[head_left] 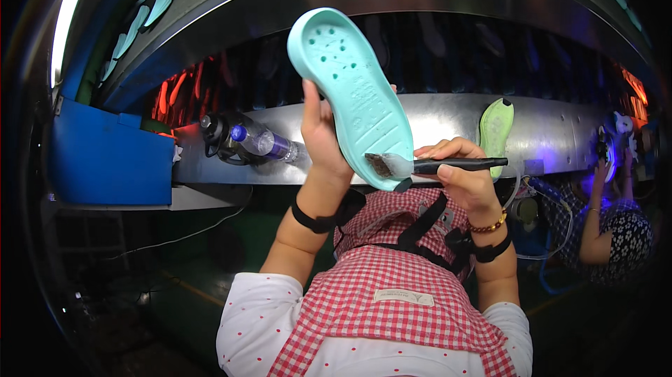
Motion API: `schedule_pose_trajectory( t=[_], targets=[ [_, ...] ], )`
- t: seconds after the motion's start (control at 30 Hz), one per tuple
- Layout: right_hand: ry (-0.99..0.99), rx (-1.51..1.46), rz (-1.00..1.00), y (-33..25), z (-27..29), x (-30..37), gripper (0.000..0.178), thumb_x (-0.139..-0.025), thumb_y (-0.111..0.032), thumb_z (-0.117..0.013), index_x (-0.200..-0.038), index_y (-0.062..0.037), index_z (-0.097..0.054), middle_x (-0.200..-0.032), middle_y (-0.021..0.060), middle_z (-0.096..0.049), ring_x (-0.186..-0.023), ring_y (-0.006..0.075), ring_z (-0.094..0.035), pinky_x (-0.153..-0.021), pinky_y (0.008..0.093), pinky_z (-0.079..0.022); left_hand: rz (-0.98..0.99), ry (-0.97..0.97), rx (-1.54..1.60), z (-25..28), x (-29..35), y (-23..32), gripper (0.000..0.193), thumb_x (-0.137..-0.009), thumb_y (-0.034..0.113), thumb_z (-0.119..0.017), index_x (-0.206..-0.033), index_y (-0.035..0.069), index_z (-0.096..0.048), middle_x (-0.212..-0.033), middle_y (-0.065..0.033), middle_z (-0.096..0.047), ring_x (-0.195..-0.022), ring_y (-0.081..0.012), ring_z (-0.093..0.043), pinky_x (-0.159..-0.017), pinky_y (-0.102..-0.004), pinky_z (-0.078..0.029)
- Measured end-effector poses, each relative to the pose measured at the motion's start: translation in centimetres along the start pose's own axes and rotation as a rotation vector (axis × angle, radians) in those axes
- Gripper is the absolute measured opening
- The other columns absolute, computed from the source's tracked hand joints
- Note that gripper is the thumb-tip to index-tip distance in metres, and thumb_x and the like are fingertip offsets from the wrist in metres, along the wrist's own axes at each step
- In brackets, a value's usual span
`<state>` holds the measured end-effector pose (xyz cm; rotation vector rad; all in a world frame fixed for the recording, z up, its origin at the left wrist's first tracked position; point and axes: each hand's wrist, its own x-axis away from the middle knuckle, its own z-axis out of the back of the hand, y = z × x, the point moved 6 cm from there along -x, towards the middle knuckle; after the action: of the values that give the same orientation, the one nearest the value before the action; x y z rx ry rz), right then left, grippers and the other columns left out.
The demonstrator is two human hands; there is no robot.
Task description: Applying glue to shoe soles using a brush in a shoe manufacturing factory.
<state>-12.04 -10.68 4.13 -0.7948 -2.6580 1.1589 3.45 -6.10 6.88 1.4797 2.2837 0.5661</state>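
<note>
My left hand (323, 125) is closed on a light turquoise shoe sole (357, 93), gripping it by its left edge and from beneath. The sole is raised and tilted, its inner face toward me, with small round holes at the far end and a black patch at the near end. Pinched in my right hand (467, 167) is a brush with a black handle (458, 165). Its bristles (386, 165) touch the near end of the sole's inner face. Some of my right fingers are hidden behind the sole and handle.
A metal ledge (434, 114) runs across, bearing a light green sole (496, 128), a clear bottle (264, 143) and a dark bottle (218, 135). Beyond it lies a dark rack of soles. A blue box (112, 153) stands left; a co-worker's arm (595, 219) shows at right.
</note>
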Motion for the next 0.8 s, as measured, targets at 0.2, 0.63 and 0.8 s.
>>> schedule_pose_trajectory(
  t=[0.2,0.63,0.8],
  targets=[
    [0.092,0.297,0.028,-0.4,-1.1,0.9,0.016,-0.077,0.000,-0.057,-0.093,0.0045,-0.057,-0.090,0.0153,-0.061,-0.085,0.0171,-0.059,-0.077,0.0262,-0.047,0.116,0.004,0.134,-0.5,3.2,-3.6,0.067,-0.086,0.052,-0.024,-0.129,0.002,-0.030,-0.124,-0.0180,-0.043,-0.111,-0.0346,-0.045,-0.096,-0.0504,-0.032],
    [-0.040,0.835,0.236,-5.1,-3.4,-0.8,0.019,-0.067,0.004,-0.063,-0.086,0.0016,-0.063,-0.085,0.0146,-0.063,-0.079,0.0189,-0.062,-0.072,0.0272,-0.049,0.071,-0.113,0.120,-0.4,1.3,-2.0,0.061,-0.085,0.050,-0.031,-0.129,0.007,-0.035,-0.124,-0.0184,-0.042,-0.109,-0.0366,-0.046,-0.092,-0.0534,-0.035],
    [-0.309,0.899,0.187,-5.0,-4.8,-1.3,0.018,-0.068,0.001,-0.065,-0.086,0.0009,-0.063,-0.085,0.0133,-0.064,-0.078,0.0204,-0.062,-0.071,0.0274,-0.049,0.052,-0.112,-0.102,-0.8,1.2,-1.2,0.064,-0.084,0.051,-0.033,-0.128,0.005,-0.034,-0.123,-0.0192,-0.043,-0.107,-0.0370,-0.047,-0.089,-0.0538,-0.038]
  ],
)
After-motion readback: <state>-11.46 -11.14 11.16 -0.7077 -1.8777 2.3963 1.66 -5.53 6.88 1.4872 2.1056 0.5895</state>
